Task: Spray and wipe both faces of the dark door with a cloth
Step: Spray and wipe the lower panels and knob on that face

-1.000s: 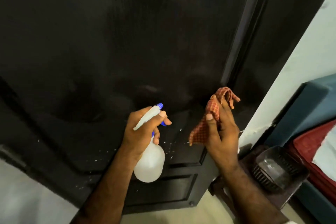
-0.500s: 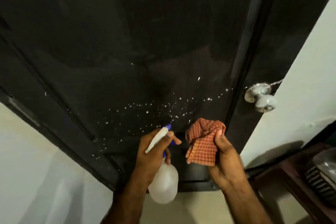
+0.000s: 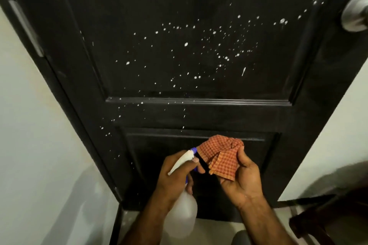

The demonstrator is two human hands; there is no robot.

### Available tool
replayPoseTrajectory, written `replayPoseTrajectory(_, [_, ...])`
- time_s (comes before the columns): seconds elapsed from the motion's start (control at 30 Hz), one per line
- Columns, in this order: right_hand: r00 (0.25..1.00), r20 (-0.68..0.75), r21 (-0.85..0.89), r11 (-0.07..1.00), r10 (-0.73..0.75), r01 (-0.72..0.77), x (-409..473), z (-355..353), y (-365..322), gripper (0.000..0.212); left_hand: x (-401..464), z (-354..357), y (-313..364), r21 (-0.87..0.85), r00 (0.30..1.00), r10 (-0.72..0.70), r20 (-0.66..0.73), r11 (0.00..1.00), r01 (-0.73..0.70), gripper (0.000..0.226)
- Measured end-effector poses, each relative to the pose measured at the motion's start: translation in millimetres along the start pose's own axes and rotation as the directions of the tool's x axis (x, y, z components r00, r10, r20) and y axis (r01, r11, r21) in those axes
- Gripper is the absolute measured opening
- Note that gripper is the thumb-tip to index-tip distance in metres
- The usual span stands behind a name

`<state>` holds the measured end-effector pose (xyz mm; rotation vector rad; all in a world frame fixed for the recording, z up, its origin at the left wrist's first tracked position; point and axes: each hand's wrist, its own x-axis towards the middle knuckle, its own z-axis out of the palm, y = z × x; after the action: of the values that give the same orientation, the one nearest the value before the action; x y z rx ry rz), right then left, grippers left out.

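Note:
The dark panelled door [image 3: 199, 6] fills the view, and white spray droplets [image 3: 199, 45] speckle its upper panel and the rail below it. My left hand [image 3: 175, 175] grips the neck of a translucent white spray bottle [image 3: 182, 219], a finger on its blue trigger, the nozzle aimed at the lower panel. My right hand [image 3: 243, 177] holds a bunched orange checked cloth [image 3: 221, 155] just right of the nozzle, in front of the lower panel.
A round metal door knob [image 3: 354, 14] sits at the door's right edge. Pale walls [image 3: 29, 125] flank the door on both sides. Dark wooden furniture [image 3: 328, 217] stands at the lower right, close to my right forearm. Light floor shows below the door.
The view has shifted so the door stands nearly upright, with more of its droplet-covered panel showing. Both hands have dropped lower on the door and moved closer together, still holding bottle and cloth.

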<state>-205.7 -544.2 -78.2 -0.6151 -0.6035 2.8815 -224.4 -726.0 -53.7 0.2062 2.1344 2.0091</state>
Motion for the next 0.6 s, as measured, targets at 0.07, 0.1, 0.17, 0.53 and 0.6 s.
replayPoseTrajectory(0.07, [0.999, 0.004, -0.040, 0.999, 0.037, -0.037, 5, -6, 11, 0.056, 3, -5, -12, -0.034, 1.000, -0.017, -0.005, 0.999, 0.016, 0.017])
replayPoseTrajectory(0.1, [0.999, 0.003, -0.061, 0.997, 0.045, -0.045, 9, -11, 23, 0.057, 6, -10, -27, -0.052, 1.000, -0.014, 0.001, 0.999, 0.014, 0.016])
replayPoseTrajectory(0.17, [0.999, -0.011, -0.071, 0.996, 0.051, -0.052, 18, -15, 35, 0.058, 15, -18, -43, -0.039, 0.999, -0.002, 0.051, 0.999, 0.004, 0.018])
replayPoseTrajectory(0.53, [0.993, -0.102, -0.091, 0.994, -0.065, 0.056, 49, -25, 80, 0.056, 54, -49, -78, -0.027, 0.949, -0.143, 0.282, 0.987, 0.157, 0.012])
replayPoseTrajectory(0.6, [0.995, -0.087, -0.109, 0.993, -0.054, 0.044, 45, -13, 85, 0.060, 59, -54, -79, 0.007, 0.955, -0.150, 0.256, 0.988, 0.153, 0.013])
